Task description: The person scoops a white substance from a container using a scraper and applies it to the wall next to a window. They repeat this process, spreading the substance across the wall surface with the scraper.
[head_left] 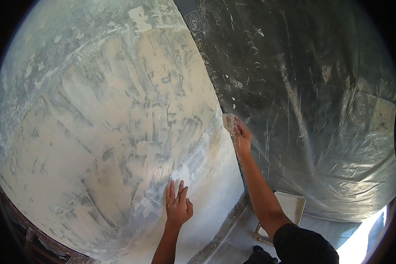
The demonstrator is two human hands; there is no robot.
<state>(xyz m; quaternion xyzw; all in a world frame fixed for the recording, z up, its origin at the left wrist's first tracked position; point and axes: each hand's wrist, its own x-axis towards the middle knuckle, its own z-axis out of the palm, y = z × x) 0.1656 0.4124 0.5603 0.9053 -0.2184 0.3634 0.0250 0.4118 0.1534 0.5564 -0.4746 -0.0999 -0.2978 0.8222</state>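
Note:
My right hand (243, 138) grips a small pale flat scraper (228, 124), its blade at the right edge of the plastered wall (97, 136), beside the dark plastic sheet. Patches and streaks of cream filler cover the wall over a grey surface. Lower down, my left hand (178, 207) rests against the wall, fingers stretched out and holding nothing. A whiter patch of filler (180, 174) lies just above those fingertips.
Dark plastic sheeting (303, 88), spotted with filler, hangs to the right of the wall edge. A shallow tray (297, 204) with a pale rim sits on the floor behind my right arm. Brown framing (44, 244) shows at lower left. Bright light enters at lower right.

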